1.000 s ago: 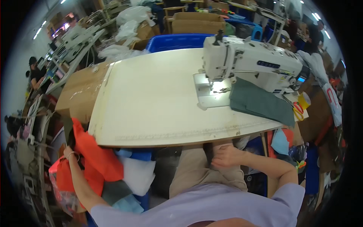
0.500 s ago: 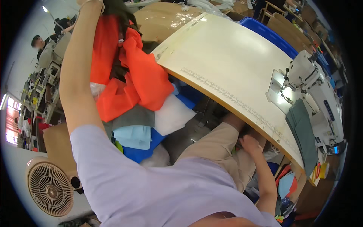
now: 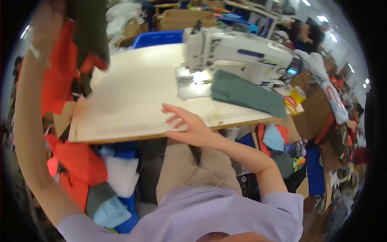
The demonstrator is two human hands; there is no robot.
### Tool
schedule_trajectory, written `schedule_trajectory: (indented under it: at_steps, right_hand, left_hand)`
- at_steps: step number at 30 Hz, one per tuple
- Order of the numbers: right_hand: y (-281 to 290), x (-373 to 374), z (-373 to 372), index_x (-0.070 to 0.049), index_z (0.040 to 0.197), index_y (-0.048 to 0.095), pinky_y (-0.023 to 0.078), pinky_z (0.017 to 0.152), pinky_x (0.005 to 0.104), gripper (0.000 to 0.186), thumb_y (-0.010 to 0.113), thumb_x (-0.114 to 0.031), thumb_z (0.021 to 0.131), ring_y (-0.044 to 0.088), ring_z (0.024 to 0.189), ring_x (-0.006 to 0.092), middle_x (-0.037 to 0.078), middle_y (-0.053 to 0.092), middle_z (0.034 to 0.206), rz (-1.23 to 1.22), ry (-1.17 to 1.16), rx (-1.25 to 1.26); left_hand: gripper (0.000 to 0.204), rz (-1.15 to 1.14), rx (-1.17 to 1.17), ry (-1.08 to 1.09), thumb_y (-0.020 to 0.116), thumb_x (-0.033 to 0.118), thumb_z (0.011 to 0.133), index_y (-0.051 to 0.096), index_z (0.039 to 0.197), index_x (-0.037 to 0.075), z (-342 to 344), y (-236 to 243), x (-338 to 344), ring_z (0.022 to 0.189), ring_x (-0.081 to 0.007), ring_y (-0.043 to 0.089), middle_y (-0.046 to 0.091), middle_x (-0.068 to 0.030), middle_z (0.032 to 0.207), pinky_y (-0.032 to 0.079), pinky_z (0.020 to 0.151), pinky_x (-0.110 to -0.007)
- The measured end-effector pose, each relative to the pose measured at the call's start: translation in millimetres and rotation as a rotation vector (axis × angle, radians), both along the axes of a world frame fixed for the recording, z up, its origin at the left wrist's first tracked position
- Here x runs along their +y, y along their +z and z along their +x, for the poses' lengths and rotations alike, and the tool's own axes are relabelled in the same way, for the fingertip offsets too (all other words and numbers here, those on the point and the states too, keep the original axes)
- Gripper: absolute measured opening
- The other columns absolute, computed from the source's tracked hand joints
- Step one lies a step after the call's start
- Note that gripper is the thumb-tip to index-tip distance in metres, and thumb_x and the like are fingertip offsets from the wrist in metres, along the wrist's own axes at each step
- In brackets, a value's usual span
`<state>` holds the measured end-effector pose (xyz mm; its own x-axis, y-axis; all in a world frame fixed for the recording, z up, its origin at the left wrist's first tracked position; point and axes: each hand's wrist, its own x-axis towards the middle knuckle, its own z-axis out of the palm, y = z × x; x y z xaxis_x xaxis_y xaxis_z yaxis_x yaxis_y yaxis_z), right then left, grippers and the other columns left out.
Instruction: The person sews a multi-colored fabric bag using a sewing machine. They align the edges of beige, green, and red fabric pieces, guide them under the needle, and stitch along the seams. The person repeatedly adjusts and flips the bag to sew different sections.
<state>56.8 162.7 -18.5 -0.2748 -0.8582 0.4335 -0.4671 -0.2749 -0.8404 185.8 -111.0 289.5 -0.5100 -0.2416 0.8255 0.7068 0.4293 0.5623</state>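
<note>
White worktable: The broad, pale-topped worktable [image 3: 137, 86] has a bare stretch left of the machine; the lifted cloth is not laid flat there.
Sewing machine: The white industrial sewing machine [image 3: 242, 50] stands on the right half, its lamp lit. Glare hides the needle, so whether anything lies under it cannot be told.
Lifted cloth: The bright-orange and dark-green fabric [image 3: 60, 76] hangs in loose folds at the left, above the table's left end. Its top is cut off by the frame; whether it is one piece or several, sewn or unsewn, cannot be made out.
Lower heap: More crumpled orange fabric [image 3: 82, 161] lies below the table's left corner, apparently not yet handled, near a white folded cloth stack [image 3: 121, 173] and light-blue folded cloth [image 3: 113, 211].
Folded strip: A long, grey-green folded cloth [image 3: 246, 92] rests beside the machine's needle area; any stitching on it is too small to see.
Left hand: The left hand [image 3: 47, 24] appears to grasp the lifted cloth; motion blur hides the separate fingers.
Right hand: The right hand [image 3: 189, 127] holds nothing, fingers spread and loosely bent over the table's front edge.
Scissors: Red-and-yellow-handled scissors [image 3: 291, 105] lie at the table's right end, blurred.
</note>
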Motion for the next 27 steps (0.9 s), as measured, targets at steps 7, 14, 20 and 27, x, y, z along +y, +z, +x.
schedule_trajectory:
  at_steps: [7, 14, 20, 27]
  right_hand:
    - [37.9, -18.0, -38.5, -0.001, 0.156, 0.031, 0.045, 0.105, 0.0365, 0.105, 0.09, -0.021, 0.072, 0.053, 0.128, 0.0313, 0.021, 0.047, 0.148, -0.263, -0.437, 0.132]
    - [55.9, 6.6, -26.1, 0.001, 0.113, 0.072, 0.054, 0.09, 0.0361, 0.035, 0.078, -0.025, 0.089, 0.072, 0.101, 0.0233, 0.016, 0.075, 0.101, -0.085, -0.298, -0.123]
    - [91.1, 7.2, -75.2, 0.003, 0.105, 0.073, 0.054, 0.078, 0.0354, 0.051, 0.068, -0.047, 0.095, 0.069, 0.088, 0.0166, 0.013, 0.076, 0.096, -0.181, -0.767, 0.154]
    - [110.7, 44.6, -104.2, -0.002, 0.111, 0.075, 0.051, 0.079, 0.0251, 0.031, 0.07, -0.029, 0.098, 0.064, 0.088, 0.0066, 0.001, 0.074, 0.099, -0.05, -0.343, -0.155]
  left_hand:
    - [0.015, -0.186, -0.512, 0.048, 0.055, 0.015, 0.103, 0.063, 0.101, 0.001, -42.6, -165.3, 69.2, 0.079, -0.0024, 0.044, 0.052, 0.007, 0.086, 0.037, 0.068, -0.02]
    - [0.012, -0.59, -0.118, 0.437, 0.062, 0.005, 0.097, 0.068, 0.106, -0.001, -48.4, -143.3, 72.5, 0.068, -0.0161, 0.062, 0.067, -0.0125, 0.079, 0.047, 0.063, -0.029]
    - [0.028, -0.299, -0.245, 0.014, 0.074, 0.006, 0.088, 0.071, 0.115, 0.001, -55.2, -122.5, 74.1, 0.09, -0.0102, 0.066, 0.074, -0.0027, 0.103, 0.053, 0.082, -0.028]
    - [0.026, -0.162, -0.685, -0.007, 0.073, 0.023, 0.092, 0.074, 0.108, 0.002, -50.8, -104.1, 30.0, 0.077, -0.0099, 0.069, 0.075, -0.0003, 0.093, 0.055, 0.068, -0.026]
